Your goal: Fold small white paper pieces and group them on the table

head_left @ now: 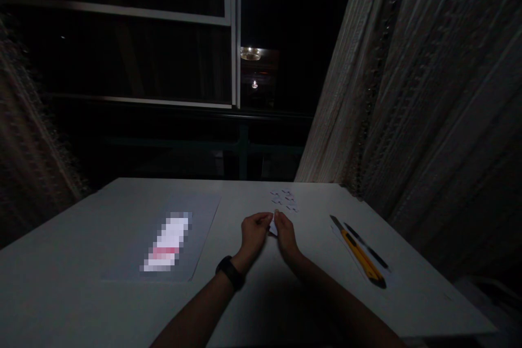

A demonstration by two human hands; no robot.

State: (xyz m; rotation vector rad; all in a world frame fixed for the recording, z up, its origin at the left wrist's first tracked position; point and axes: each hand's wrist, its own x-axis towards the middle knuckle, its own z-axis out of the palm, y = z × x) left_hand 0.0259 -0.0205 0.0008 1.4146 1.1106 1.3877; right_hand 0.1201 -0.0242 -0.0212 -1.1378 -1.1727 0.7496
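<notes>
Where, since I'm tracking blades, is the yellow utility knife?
In the head view, the yellow utility knife lies at the right side of the table, right of the right hand and beside the dark pen.

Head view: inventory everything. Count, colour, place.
table: 1, white, foreground
sheet: 1, white, table's left
pixelated patch: 1, pink-white, on sheet
small paper pieces: several, whitish, beyond hands
held piece: 1, white, between both hands
utility knife: 1, yellow-black, table's right
pen: 1, dark, beside knife
paper slip: 1, white, under knife
curtains: 2, beige-grey, either side
window frame: 1, white, behind table
railing: 1, dark green, behind table
lights: 3+, whitish, right of frame
wristband: 1, black, left wrist
left hand: 1, bare, at held piece
right hand: 1, bare, beside left
</notes>
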